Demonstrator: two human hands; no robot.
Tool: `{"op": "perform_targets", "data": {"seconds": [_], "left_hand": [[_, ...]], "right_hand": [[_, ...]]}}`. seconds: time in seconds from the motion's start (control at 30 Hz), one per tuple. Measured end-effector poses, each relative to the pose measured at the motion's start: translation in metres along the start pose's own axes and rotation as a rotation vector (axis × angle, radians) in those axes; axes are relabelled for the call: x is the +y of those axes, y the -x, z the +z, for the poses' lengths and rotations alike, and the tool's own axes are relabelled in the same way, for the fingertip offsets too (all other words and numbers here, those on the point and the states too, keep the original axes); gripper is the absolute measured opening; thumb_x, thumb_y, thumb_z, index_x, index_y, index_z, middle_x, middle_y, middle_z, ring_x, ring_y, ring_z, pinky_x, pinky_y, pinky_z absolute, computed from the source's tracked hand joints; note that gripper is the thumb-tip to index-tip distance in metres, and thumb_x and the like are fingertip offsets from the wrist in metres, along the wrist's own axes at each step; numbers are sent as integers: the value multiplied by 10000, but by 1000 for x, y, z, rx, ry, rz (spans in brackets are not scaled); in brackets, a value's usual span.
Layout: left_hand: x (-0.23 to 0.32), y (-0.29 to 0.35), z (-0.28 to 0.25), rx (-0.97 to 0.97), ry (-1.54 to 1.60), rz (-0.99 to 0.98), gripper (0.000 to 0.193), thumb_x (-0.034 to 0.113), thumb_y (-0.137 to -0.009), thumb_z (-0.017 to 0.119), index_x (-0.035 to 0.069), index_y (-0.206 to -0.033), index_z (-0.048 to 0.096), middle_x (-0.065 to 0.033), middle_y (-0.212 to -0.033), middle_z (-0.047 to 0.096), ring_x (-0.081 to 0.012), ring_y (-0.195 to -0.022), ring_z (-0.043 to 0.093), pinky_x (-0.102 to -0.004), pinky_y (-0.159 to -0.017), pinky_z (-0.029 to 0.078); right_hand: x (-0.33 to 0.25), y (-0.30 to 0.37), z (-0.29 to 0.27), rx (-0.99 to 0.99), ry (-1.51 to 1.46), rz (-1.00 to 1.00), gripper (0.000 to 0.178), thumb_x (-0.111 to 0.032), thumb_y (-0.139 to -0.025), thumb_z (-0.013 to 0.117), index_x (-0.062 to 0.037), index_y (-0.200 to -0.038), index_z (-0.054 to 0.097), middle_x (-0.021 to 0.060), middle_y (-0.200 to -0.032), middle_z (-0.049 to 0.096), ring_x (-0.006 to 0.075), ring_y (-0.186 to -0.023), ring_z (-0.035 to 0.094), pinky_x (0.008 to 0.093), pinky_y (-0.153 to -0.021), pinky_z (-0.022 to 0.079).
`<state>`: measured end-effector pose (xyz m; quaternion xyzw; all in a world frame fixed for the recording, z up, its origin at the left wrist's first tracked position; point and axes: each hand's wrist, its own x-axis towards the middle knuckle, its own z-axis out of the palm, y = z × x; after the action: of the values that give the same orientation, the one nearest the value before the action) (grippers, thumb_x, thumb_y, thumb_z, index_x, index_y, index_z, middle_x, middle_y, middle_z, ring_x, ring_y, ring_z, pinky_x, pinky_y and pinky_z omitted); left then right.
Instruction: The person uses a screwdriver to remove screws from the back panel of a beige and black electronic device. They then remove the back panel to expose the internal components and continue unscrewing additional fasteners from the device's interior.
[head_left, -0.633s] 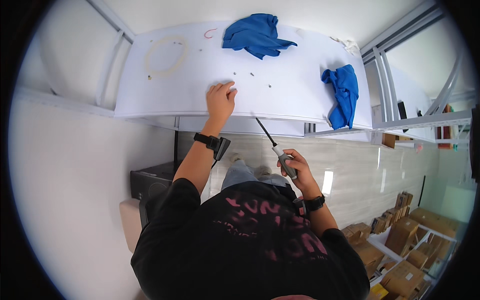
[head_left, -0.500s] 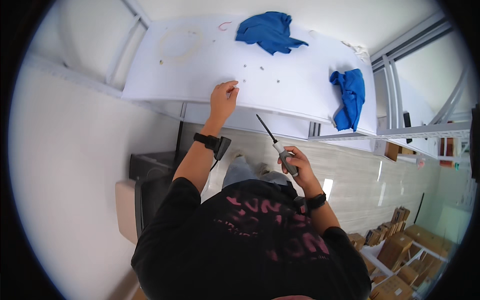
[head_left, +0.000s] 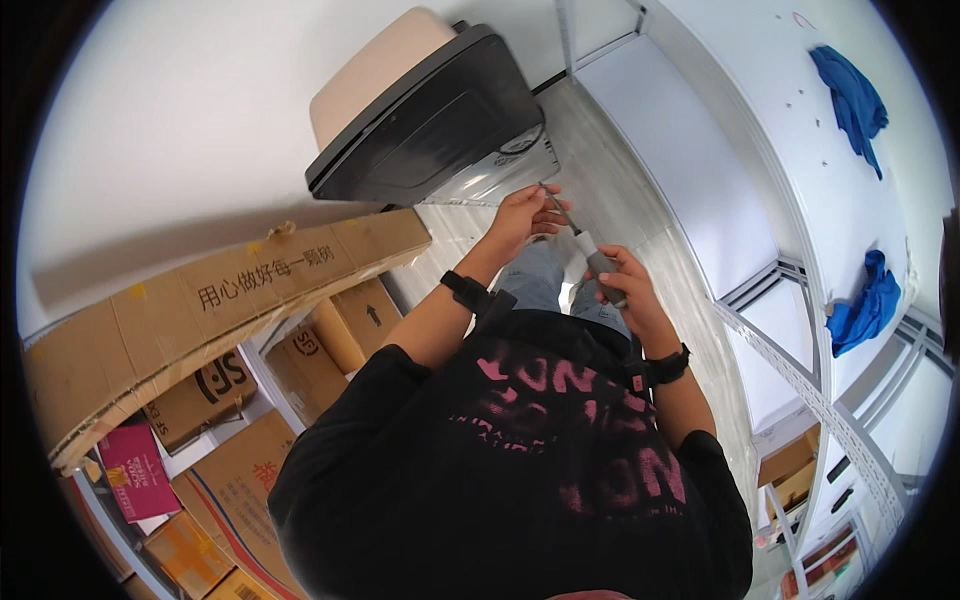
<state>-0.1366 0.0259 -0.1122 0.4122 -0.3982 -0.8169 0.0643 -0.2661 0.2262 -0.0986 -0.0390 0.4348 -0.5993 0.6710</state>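
My right hand is wrapped round the grey-and-white handle of a screwdriver, whose dark shaft slants up and left. At the tip of that shaft is my left hand, its fingers curled with thumb and forefinger close together. Whatever lies between those fingertips is too small to make out. Both hands are held in front of my body, over my legs and the floor, away from the white table. Several tiny metal pieces lie on the tabletop.
Two blue cloths lie on the table at right. A large black case-like object with a beige panel stands ahead to the left. Cardboard boxes fill a rack at left. Grey metal framing runs along the right.
My view has swung left, so the table now sits at the right. My left hand has left the table edge and come to the screwdriver's tip. My right hand still holds the handle.
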Motion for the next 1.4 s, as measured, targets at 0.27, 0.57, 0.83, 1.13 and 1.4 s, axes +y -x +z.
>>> {"op": "perform_targets", "data": {"seconds": [0.27,0.57,0.83,1.13,1.4], "left_hand": [[-44,34,-139,201,320,-10,221,203,-976,430,69,-1127,519,-128,-1030,632,-200,-858,634,-315,-749,522],[-45,36,-254,295,192,-55,185,167,-966,458,139,-1139,517,-90,-935,664,-138,-732,617,-283,-659,506],[-43,32,-270,284,141,-22,146,188,-943,523,163,-1063,602,-26,-918,662,-89,-733,578,-246,-643,457],[-47,26,-275,290,149,-33,174,209,-926,559,139,-1073,621,-20,-912,668,-83,-727,575,-232,-635,444],[-45,24,-276,304,108,-54,179,215,-940,534,143,-1086,609,-20,-930,656,-77,-745,554,-243,-664,443]], "right_hand": [[88,-63,77,26,236,146,404,-70,-842,558,-60,-1234,464,76,-924,592,93,-619,536,221,-526,418],[193,-117,141,186,43,193,377,-237,-885,578,-109,-1224,474,37,-914,595,101,-620,518,247,-574,428],[228,-128,164,256,-88,137,373,-269,-907,560,-97,-1232,496,34,-909,586,100,-601,506,247,-552,415],[236,-135,166,314,-184,112,351,-247,-912,549,-69,-1214,520,57,-857,605,95,-554,502,234,-506,404],[229,-136,171,311,-251,113,348,-234,-916,544,-52,-1211,511,67,-830,599,96,-534,488,233,-484,386]]}}
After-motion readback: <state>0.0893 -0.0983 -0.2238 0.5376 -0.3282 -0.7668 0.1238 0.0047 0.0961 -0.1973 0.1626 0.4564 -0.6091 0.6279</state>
